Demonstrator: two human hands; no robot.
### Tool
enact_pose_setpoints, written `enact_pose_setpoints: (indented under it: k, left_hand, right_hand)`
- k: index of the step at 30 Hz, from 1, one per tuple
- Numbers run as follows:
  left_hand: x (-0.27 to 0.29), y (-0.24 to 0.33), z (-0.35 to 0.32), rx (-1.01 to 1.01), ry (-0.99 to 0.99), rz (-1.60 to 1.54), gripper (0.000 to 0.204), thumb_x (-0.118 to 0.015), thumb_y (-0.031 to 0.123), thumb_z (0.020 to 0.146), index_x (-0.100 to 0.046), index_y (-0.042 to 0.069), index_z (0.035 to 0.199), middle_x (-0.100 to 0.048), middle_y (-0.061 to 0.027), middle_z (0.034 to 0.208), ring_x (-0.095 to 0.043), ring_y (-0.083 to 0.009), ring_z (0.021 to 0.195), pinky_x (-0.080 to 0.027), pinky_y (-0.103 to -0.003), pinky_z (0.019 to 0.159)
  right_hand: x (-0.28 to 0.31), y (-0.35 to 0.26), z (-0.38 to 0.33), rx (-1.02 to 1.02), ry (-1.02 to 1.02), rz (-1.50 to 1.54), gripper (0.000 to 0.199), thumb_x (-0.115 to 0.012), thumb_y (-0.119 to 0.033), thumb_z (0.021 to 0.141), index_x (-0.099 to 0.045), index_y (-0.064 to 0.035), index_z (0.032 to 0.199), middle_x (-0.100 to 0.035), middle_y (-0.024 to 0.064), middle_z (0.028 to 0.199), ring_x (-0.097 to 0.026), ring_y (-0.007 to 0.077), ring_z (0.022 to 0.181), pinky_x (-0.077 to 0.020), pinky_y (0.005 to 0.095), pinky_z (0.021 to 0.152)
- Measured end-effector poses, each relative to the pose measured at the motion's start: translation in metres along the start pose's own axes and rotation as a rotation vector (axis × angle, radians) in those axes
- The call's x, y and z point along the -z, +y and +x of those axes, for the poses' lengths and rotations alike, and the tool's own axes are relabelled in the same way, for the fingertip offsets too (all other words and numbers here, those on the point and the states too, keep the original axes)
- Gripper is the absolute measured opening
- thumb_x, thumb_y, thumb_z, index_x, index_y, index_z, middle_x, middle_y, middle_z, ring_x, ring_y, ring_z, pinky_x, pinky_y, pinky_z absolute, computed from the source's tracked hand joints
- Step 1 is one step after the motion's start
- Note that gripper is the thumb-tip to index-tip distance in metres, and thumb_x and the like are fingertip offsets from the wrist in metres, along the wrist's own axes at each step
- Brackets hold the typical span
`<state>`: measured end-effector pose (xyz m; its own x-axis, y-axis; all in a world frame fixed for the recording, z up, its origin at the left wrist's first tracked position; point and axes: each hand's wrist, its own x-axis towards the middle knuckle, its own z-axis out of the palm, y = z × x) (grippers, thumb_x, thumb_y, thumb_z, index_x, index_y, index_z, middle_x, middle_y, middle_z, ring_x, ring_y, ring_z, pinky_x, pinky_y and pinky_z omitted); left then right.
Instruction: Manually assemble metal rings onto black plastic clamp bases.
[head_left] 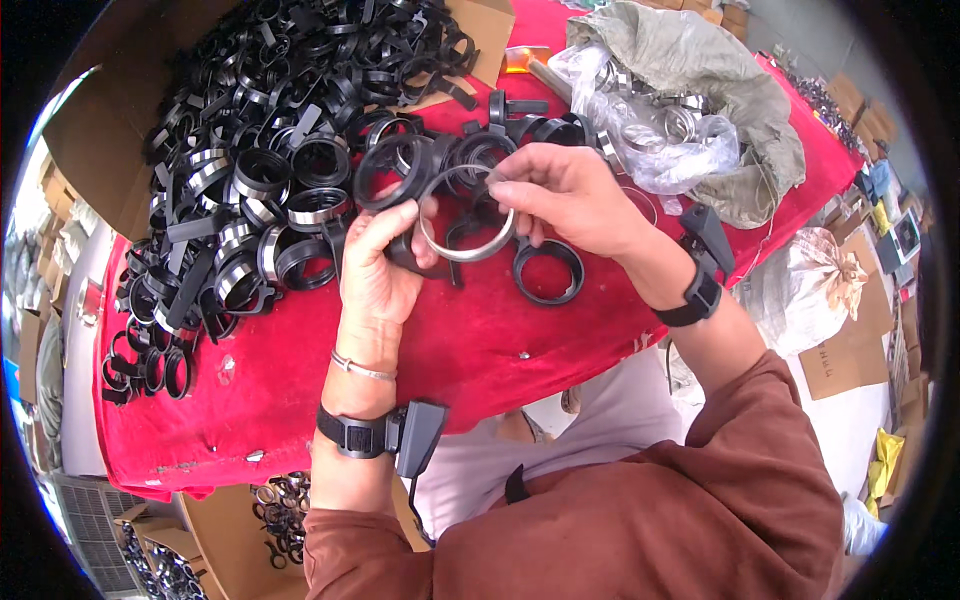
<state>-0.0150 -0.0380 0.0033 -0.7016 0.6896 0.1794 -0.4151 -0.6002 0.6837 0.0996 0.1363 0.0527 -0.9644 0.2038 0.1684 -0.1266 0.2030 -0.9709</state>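
My left hand (378, 270) is closed on a black plastic ring (362, 185), held tilted above the table, with its thumb up against the ring's lower edge. My right hand (575, 195) pinches a thin silver metal ring (470, 256) by its upper right side. The metal ring hangs just right of the black one, and its left side meets my left fingertips. Whether the two rings touch cannot be told. Below my right hand, a loose black ring (550, 299) lies flat on the red cloth (450, 350).
A large heap of black rings with tabs (290, 90), some with silver bands, covers the left and far table, spilling from a cardboard box (100, 150). At far right, a clear plastic bag (665, 160) of metal rings rests on a grey-green sack (745, 130).
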Motion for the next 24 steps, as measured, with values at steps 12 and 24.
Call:
enact_pose_setpoints:
  k: [12,24]
  left_hand:
    - [-0.004,0.003,-0.001,0.034,0.03,0.141,0.027,-0.062,0.003,0.077,-0.058,-0.004,0.102,-0.062,-0.0098,0.075,-0.052,-0.0118,0.053,-0.041,-0.024,0.048]
    - [-0.015,-0.001,-0.007,-0.112,-0.09,0.328,0.028,-0.061,-0.009,0.069,-0.058,-0.004,0.097,-0.062,-0.0082,0.076,-0.054,-0.0104,0.052,-0.043,-0.022,0.049]
  right_hand:
    - [0.007,0.012,-0.026,1.004,0.024,-1.098,0.024,-0.072,-0.001,0.066,-0.059,-0.0001,0.086,-0.052,0.0177,0.106,-0.058,0.0289,0.082,-0.0501,0.0327,0.063]
    - [-0.018,0.017,-0.036,0.843,0.201,-0.956,0.074,-0.075,-0.009,0.062,-0.04,0.0003,0.126,-0.046,0.0168,0.099,-0.053,0.0297,0.083,-0.0504,0.0349,0.065]
